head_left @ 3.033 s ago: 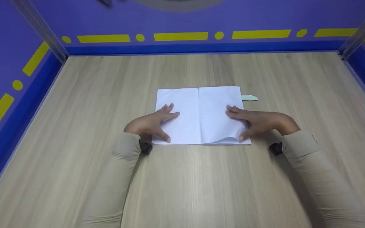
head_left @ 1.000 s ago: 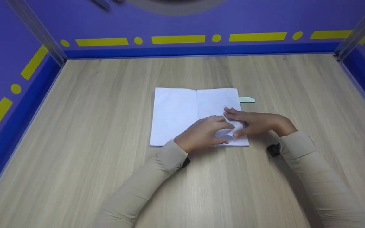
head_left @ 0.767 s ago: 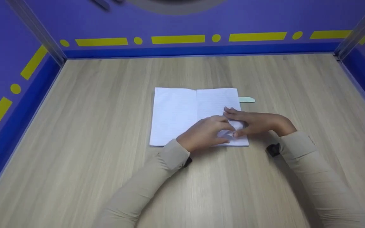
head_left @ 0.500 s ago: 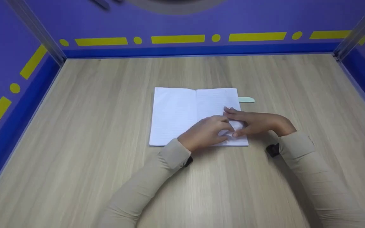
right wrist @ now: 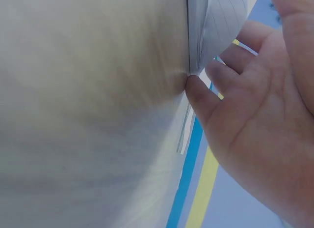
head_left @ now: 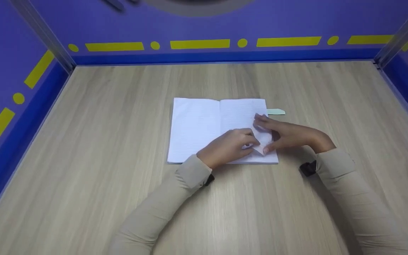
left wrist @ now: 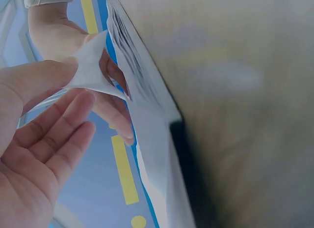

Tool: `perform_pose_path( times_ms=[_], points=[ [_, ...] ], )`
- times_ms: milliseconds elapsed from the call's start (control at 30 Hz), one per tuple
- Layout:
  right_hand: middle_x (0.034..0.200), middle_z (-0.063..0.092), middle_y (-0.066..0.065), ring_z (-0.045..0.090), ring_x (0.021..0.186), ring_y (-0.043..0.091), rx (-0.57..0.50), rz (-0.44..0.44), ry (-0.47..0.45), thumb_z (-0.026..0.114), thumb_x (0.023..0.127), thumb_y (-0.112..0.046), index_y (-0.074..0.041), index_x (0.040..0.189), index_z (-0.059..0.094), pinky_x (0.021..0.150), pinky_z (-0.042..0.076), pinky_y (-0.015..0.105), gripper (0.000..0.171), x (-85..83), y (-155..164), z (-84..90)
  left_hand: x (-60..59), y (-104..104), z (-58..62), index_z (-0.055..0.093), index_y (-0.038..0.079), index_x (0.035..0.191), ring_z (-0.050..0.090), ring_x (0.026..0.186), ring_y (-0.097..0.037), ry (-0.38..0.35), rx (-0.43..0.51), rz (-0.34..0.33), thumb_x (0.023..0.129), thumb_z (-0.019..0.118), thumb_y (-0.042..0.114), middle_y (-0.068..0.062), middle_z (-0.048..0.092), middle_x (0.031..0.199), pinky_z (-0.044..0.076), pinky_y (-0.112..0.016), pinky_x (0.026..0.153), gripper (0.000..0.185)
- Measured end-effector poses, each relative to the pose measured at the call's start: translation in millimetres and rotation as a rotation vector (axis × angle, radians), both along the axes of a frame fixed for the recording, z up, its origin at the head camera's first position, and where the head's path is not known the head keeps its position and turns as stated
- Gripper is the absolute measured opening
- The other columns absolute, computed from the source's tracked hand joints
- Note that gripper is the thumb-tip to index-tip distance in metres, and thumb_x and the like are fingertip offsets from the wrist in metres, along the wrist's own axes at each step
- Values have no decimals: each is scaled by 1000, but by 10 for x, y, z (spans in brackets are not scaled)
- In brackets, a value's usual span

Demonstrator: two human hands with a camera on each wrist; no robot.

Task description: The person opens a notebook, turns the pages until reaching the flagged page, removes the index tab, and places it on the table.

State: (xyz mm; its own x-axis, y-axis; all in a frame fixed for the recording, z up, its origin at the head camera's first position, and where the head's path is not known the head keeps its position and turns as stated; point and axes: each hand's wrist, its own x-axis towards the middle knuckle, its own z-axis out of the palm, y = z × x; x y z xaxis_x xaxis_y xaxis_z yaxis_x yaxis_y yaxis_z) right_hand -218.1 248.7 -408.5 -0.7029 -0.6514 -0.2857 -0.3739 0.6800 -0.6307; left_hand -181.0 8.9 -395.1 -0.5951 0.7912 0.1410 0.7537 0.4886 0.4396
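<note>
White ruled paper, thin and limp, fills the open notebook (head_left: 204, 129) lying flat mid-surface on pale woodgrain laminate (head_left: 119, 194), its spine running away from the person and its long axis left to right. The left hand (head_left: 227, 147) pinches the lifted lower corner of the right-hand page (head_left: 263, 141); the right hand (head_left: 285, 134) grasps that page's edge, and a pale green tab (head_left: 276, 112) juts rightward.

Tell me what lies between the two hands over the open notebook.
In the head view, a lifted corner of a white lined page lies between the left hand and right hand on the open white notebook.
</note>
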Motion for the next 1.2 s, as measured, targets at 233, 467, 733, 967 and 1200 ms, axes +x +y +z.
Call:
perform_pose_path(
  times_ms=[233, 467, 733, 967, 1200],
  points=[
    [163, 2, 12, 1, 150, 32, -42, -62, 42, 75, 79, -41, -8, 154, 11, 118, 11, 55, 104, -6, 56, 32, -14, -78, 12, 71, 8, 111, 65, 102, -12, 49, 76, 0, 90, 64, 7, -4, 69, 106, 50, -19, 89, 22],
    [163, -6, 8, -2, 150, 29, -105, -139, 34, 76, 81, -36, -11, 155, -2, 119, 10, 53, 110, -1, 91, 67, -22, -154, 68, 68, 4, 116, 65, 97, -13, 36, 182, 41, 89, 61, 1, -5, 69, 108, 51, -18, 87, 28],
    [162, -13, 9, -8, 149, 29, -127, -231, 50, 77, 79, -37, -16, 154, -9, 119, 7, 54, 116, -15, 77, 52, -32, -227, 176, 61, 5, 127, 66, 92, -14, -17, 292, 150, 89, 61, -1, -7, 69, 109, 52, -19, 85, 39],
    [163, -9, 9, -5, 150, 29, -153, -219, 60, 77, 80, -35, -16, 155, -6, 119, 8, 54, 114, -24, 85, 46, -73, -325, 253, 61, 2, 126, 62, 86, -15, 26, 384, 223, 88, 58, -2, -9, 69, 113, 52, -25, 80, 38],
    [163, -4, 11, 1, 150, 29, -133, -174, 82, 74, 81, -38, -16, 155, -1, 119, 10, 52, 108, -19, 90, 50, -114, -470, 337, 64, 1, 123, 64, 93, -18, 49, 475, 248, 87, 59, -2, -14, 69, 114, 52, -26, 81, 36]
  ],
)
